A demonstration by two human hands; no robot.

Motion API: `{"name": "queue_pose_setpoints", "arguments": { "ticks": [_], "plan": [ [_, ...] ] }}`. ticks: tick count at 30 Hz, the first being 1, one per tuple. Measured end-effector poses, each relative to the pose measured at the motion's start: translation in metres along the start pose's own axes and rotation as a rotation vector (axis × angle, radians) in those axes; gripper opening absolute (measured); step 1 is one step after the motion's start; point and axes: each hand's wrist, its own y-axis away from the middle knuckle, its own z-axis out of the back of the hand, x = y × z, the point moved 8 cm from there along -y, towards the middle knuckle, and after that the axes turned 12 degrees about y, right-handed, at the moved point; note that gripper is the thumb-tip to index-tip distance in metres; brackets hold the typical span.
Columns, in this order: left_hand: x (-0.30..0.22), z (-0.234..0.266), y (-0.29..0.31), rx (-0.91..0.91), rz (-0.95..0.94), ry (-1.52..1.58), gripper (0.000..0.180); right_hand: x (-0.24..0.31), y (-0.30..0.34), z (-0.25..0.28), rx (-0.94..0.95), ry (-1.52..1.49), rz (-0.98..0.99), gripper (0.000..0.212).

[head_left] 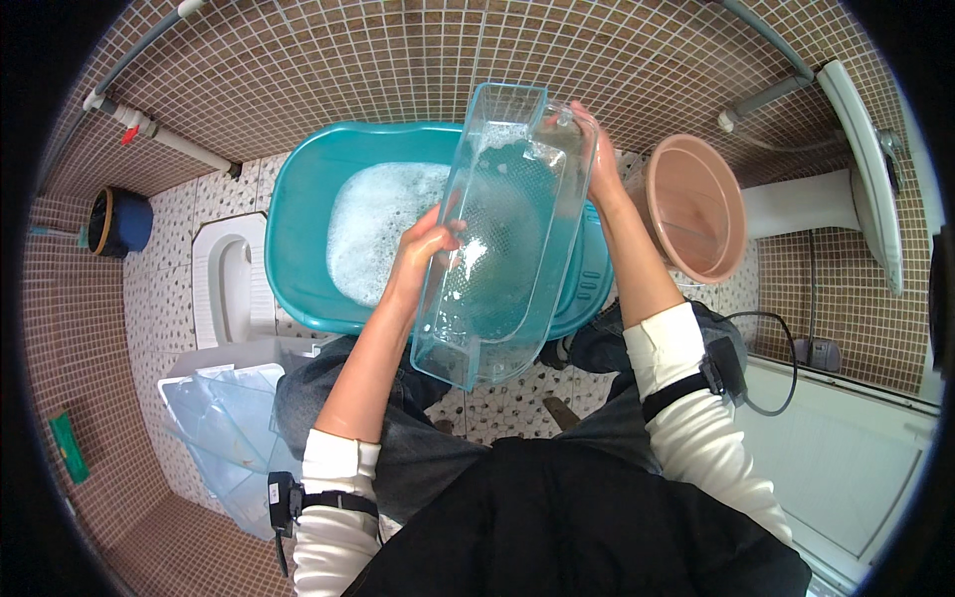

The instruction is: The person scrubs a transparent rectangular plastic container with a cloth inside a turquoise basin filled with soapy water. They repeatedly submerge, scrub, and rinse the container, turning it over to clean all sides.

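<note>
A clear plastic drawer-like bin (502, 234) is tilted in front of me, held between both hands above a teal plastic tub (298, 234). My left hand (423, 249) grips its left long wall, thumb on the inner side. At the far right corner, my right hand (594, 154) is wrapped round the bin's rim, with some fingers hidden behind the wall. Wet patches and a little foam show on the clear plastic. White suds (383, 234) fill the part of the tub left of the bin; the bin covers much of the tub's right side.
A pink-orange bucket (696, 209) stands right of the tub, beside a white pedestal basin (860, 179). At left are a squat toilet (234, 284) and a dark blue pot (124, 222). More clear plastic bins (224, 428) lie by my left leg. A tiled wall (378, 60) rises behind.
</note>
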Motion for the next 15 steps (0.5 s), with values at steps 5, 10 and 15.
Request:
{"name": "queue_pose_setpoints", "arguments": {
  "ticks": [5,10,15],
  "plan": [
    [-0.006,-0.005,0.001,0.01,-0.02,-0.079,0.072,-0.018,0.012,-0.01,0.013,-0.239,-0.254,0.044],
    [-0.039,-0.007,0.005,-0.094,-0.372,-0.299,0.069,-0.024,0.034,-0.033,-0.053,-0.302,-0.344,0.053],
    [-0.059,-0.007,0.011,-0.147,-0.532,-0.282,0.072,-0.026,0.073,-0.07,0.031,-0.391,-0.396,0.061]
  ]
}}
